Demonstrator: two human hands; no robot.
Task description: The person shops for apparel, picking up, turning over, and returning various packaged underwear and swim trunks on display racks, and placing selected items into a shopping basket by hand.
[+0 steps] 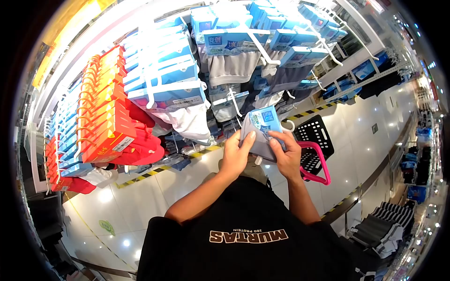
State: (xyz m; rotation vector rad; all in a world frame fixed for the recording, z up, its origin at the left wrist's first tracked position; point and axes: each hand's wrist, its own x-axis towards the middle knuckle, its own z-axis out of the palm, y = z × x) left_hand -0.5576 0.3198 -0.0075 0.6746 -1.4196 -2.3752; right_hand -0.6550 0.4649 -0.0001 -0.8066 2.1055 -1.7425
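Note:
In front of my chest, both hands hold a folded grey garment on a blue cardboard header. My left hand grips its left side, with the thumb along the grey cloth. On the right side, my right hand is closed on it, thumb and fingers at the edge of the card. I cannot tell whether the garment is socks or underwear. Just beyond my hands hang similar grey garments with blue cards on white display hooks.
Red-carded red garments and blue-carded white garments hang at the left. A black shopping basket with a pink handle is beside my right hand. Folded clothes lie at the lower right. Black-and-yellow tape marks the tiled floor.

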